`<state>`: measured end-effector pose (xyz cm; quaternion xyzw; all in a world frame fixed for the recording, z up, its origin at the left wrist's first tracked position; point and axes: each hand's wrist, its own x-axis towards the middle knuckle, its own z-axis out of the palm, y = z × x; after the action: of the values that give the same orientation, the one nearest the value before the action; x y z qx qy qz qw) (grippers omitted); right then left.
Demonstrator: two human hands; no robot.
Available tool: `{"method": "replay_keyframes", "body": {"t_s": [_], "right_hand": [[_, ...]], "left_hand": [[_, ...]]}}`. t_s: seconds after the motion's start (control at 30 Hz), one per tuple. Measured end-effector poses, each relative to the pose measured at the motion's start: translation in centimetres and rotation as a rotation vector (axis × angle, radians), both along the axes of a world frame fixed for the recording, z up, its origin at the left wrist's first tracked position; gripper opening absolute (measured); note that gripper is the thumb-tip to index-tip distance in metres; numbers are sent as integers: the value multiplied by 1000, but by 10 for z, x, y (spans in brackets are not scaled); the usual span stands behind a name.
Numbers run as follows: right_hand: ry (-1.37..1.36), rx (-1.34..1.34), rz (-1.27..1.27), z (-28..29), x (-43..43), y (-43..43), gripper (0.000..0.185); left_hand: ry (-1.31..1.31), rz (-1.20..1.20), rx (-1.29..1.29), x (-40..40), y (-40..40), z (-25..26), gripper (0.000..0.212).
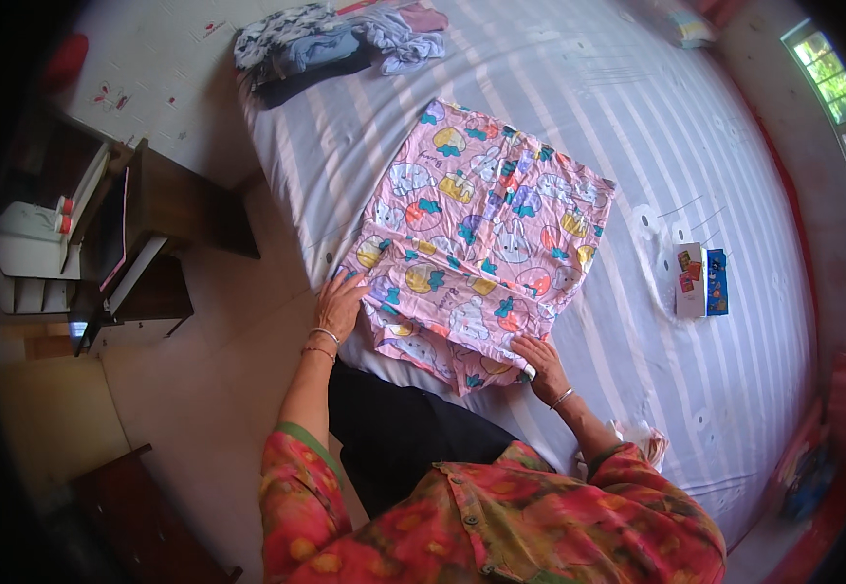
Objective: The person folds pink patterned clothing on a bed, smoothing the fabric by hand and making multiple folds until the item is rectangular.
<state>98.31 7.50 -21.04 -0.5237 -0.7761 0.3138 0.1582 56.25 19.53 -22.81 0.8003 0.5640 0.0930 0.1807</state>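
A pink button-front garment [481, 219] with rabbits, carrots and strawberries printed on it lies spread on the striped bed sheet [598, 306]. Its lower part is folded over across the near side, and a layer with a pointed edge shows below the fold. My left hand [339, 303] rests on the garment's left near corner, palm down. On the right near corner lies my right hand [542, 365], its fingers spread over the cloth beside a small white bit at the edge. Both hands look flat, and neither is plainly gripping.
Clothes in a pile [321, 51] lie at the bed's far left corner. A white and blue box [702, 281] sits right of the garment. White crumpled cloth [638, 442] is beside my right forearm. A dark wooden desk [182, 204] stands left of the bed.
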Motion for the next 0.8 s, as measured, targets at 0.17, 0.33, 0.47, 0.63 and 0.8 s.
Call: {"method": "replay_keyframes", "body": {"t_s": [0.17,0.33,0.47,0.63,0.8], "right_hand": [[113,-34,40,33,6,1,48],[108,-40,149,66,15,-3,45],[93,-14,260,82,24,0,48],[99,-137,321,93,28,-23,54],[323,-462,211,119,35,-13,44]], "left_hand": [[-185,-52,-73,-21,-8,1,31],[-85,-100,-200,-26,-19,54,29],[-14,-109,-213,-23,-33,103,24],[5,-122,-361,-22,-66,130,26],[-179,-111,-391,-26,-58,148,26]]}}
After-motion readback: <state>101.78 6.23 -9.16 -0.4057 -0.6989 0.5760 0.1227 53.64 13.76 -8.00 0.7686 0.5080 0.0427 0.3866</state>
